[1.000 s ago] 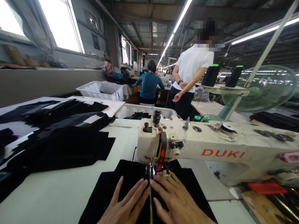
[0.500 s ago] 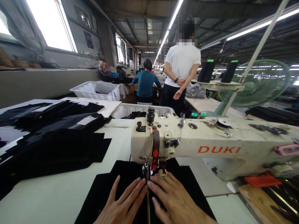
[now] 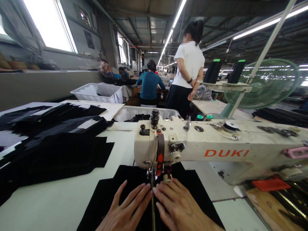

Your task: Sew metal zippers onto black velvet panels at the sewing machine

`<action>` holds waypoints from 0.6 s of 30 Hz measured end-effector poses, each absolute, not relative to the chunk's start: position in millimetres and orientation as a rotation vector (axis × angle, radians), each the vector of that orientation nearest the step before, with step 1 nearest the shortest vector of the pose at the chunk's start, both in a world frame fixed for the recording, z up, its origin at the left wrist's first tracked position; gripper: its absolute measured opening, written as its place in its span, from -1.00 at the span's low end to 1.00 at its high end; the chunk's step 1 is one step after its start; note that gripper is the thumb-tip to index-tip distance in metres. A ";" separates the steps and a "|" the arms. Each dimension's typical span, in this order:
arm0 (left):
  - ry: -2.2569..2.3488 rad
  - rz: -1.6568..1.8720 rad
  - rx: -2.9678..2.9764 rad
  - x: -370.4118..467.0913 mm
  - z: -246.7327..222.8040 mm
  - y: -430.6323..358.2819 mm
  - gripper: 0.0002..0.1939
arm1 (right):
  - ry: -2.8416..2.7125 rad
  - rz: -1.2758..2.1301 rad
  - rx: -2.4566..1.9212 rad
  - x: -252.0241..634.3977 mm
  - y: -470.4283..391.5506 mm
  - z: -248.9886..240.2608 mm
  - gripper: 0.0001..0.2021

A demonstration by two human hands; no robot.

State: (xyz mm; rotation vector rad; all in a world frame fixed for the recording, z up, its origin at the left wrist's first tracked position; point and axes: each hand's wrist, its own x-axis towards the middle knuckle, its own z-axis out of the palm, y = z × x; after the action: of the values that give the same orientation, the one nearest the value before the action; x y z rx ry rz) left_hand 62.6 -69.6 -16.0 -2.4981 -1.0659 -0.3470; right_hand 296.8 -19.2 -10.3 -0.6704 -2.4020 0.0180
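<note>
Black fabric (image 3: 106, 192) lies flat under the head of a sewing machine (image 3: 190, 141). A gold-toothed zipper (image 3: 153, 208) runs lengthwise down its middle, toward the presser foot (image 3: 149, 173). To the left of the zipper, my left hand (image 3: 130, 205) rests on the cloth with fingers stretched out. On the other side my right hand (image 3: 180, 205) lies flat, fingertips close to the zipper and just below the foot. Both hands press on the fabric without gripping it. The needle itself is hard to make out.
Stacked black fabric pieces (image 3: 60, 154) cover the table's left side. White bins (image 3: 96, 93) stand behind. Thread cones (image 3: 213, 72) and a green fan (image 3: 262, 83) are at the right, with more zippers (image 3: 292, 203) nearer. A person in white (image 3: 189, 64) stands ahead; another in teal (image 3: 149, 85) sits.
The standing person has turned and shifted slightly. My hands stay in nearly the same place on the fabric, and the view has moved a little.
</note>
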 end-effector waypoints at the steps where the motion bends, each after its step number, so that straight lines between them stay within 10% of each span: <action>1: -1.061 -0.365 -2.496 62.9 -16.5 -69.1 -0.52 | -2.393 0.015 -0.669 296.7 -19.3 -10.2 -0.71; 18: -1.035 -0.369 -2.490 62.9 -13.7 -68.4 -0.53 | -2.406 -0.042 -0.681 299.3 -19.3 -11.2 -0.73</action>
State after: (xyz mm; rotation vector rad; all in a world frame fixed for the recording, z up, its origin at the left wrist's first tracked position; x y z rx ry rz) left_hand 62.9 -68.4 -13.7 -2.4902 -1.0345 -0.3686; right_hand 299.3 -19.3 -11.2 -0.6807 -2.4060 -0.0417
